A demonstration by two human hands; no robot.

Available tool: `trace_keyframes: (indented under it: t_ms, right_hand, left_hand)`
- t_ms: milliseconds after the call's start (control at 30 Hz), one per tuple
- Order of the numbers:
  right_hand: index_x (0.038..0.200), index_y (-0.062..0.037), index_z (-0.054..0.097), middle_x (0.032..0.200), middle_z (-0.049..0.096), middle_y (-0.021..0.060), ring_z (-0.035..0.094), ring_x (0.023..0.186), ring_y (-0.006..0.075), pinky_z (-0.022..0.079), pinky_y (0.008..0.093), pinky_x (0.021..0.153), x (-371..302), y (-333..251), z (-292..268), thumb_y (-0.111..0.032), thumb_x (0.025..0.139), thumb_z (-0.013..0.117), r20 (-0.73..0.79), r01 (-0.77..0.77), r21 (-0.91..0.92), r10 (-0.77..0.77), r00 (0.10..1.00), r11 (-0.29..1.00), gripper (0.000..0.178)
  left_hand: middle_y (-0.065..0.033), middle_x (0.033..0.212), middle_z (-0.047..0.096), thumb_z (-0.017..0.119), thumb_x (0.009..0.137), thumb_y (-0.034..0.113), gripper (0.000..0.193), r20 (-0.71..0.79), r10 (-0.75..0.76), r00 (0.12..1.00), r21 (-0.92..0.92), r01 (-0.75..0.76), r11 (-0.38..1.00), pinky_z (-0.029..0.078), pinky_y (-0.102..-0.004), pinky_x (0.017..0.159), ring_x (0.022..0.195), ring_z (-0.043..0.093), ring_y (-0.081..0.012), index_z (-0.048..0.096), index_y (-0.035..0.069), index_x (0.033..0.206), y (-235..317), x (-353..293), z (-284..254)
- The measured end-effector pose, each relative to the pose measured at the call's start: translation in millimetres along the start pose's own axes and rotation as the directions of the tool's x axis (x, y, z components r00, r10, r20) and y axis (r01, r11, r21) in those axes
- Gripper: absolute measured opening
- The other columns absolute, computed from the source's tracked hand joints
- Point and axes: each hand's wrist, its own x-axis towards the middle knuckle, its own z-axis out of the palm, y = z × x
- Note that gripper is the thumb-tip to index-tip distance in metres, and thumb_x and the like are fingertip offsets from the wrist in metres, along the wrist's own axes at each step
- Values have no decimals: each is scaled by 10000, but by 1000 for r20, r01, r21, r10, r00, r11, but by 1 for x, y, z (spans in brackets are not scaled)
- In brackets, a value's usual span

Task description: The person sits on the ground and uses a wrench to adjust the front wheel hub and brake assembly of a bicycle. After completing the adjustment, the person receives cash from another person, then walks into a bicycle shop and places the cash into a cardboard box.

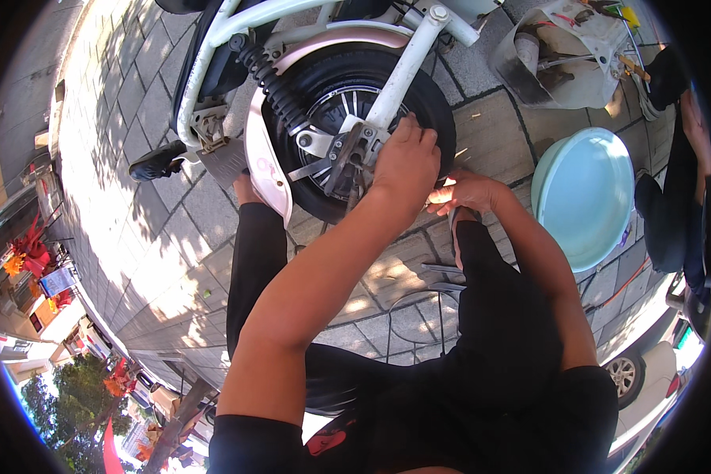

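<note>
grey paving slabs, mottled with sun and shade, lie under a two-wheeler's wheel at the upper middle, a coiled black shock absorber and a pale frame tube crossing its face; the left hand is at the metal bracket by the tube's lower end, fingers bent close together, though i cannot tell whether they grip anything; the right hand is low beside the tyre, fingers partly curled, their hold unclear; a light blue basin sits to the right, a pale container of tools beyond it.
</note>
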Motion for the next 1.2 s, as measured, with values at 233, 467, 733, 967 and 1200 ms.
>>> trace_keyframes:
  t_ms: [233,467,733,967,1200]
  right_hand:
    - [1423,20,625,1267,711,75,650,1175,164,515,353,1040,8,-83,-22,-503,1068,650,-399,488,43,-433,808,872,633]
    - [1410,60,657,1395,696,146,618,1288,186,450,334,1126,43,-94,-27,-610,1060,601,-450,566,-294,-634,629,770,757]
    - [1337,30,715,1265,727,52,611,1170,101,458,267,1055,58,-72,-36,-550,1062,648,-560,556,-236,-579,593,797,646]
    - [1338,17,724,1256,735,20,625,1143,82,463,239,1032,56,-85,-33,-516,1071,654,-519,564,-271,-612,597,780,600]
    - [1346,3,727,1262,751,22,654,1144,89,481,243,1025,60,-89,-47,-531,1051,679,-502,531,-372,-646,575,761,612]
  left_hand:
    - [-164,1359,652,636,921,168,294,-148,2,989,-105,-18,994,349,-485,1237,1470,477,-378,773,17,1134,30,-39,31]
    - [-138,1233,701,839,954,304,409,139,-762,632,-966,254,35,579,-401,945,1143,711,-262,687,-12,1165,106,-141,46]
    - [-82,1001,741,696,1078,330,378,217,-864,455,-974,45,-221,562,-264,782,903,710,-103,693,-35,1175,58,-192,11]
    - [-242,1170,730,740,979,171,328,219,-707,673,-784,553,284,578,-435,906,1033,726,-406,715,-28,1239,-35,-173,35]
    - [-253,1101,724,783,947,178,373,6,-647,762,-624,509,593,568,-488,866,980,717,-451,679,-58,1216,-25,-160,44]
